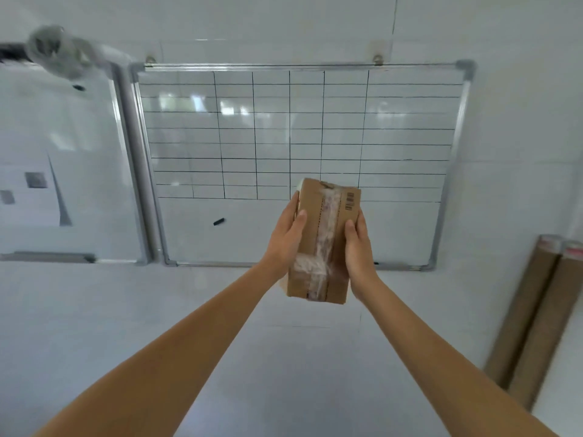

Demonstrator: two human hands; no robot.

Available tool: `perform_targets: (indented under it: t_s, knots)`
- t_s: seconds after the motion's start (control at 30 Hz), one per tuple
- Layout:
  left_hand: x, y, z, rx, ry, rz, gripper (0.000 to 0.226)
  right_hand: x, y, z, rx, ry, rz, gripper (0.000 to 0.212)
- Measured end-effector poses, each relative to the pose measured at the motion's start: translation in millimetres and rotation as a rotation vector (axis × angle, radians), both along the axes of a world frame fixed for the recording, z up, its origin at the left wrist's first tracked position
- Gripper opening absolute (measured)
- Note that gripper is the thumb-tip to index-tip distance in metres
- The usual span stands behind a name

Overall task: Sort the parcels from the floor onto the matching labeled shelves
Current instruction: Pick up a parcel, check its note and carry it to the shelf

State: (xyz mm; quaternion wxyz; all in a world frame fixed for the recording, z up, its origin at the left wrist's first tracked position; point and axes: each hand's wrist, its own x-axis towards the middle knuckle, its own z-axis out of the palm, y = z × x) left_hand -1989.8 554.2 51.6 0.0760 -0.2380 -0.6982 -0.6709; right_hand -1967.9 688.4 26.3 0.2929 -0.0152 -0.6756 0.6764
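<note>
Cardboard parcel (321, 244), taped, barcode label unreadable, gripped between my left hand (285, 238) and right hand (359, 247) before a gridded whiteboard (394, 127).

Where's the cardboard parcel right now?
In the head view, the cardboard parcel is held up centre-right between the left hand and right hand, in front of the gridded whiteboard's lower edge.
</note>
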Motion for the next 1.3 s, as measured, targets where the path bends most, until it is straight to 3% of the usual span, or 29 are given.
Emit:
perform_targets:
  t_s: [0.4,0.57,0.67,0.8,0.9,1.07,1.17,1.2,1.3]
  knots:
    - [22,15,35,0.159,0.147,0.074,0.052,35,12,55,0.154,0.142,0.044,0.054]
    - [33,20,47,0.193,0.12,0.05,0.051,33,17,60,0.069,0.142,0.104,0.051]
    - [34,22,49,0.201,0.11,0.052,0.057,36,15,63,0.059,0.145,0.101,0.051]
    - [28,19,45,0.213,0.095,0.06,0.08,39,10,65,0.066,0.138,0.093,0.058]
    - [30,17,43,0.188,0.092,0.066,0.078,40,9,65,0.065,0.143,0.083,0.052]
    - [36,12,45,0.094,0.093,0.115,0.046,46,0,59,0.198,0.207,-0.18,0.062]
    - [48,18,45,0.082,0.007,0.054,0.045,47,-7,59,0.385,0.094,-0.431,0.068]
    - [52,22,45,0.087,-0.031,0.017,0.05,50,-10,59,0.398,0.077,-0.445,0.066]
    - [53,27,43,0.025,-0.101,0.045,0.107,57,-17,57,0.368,0.154,-0.357,0.059]
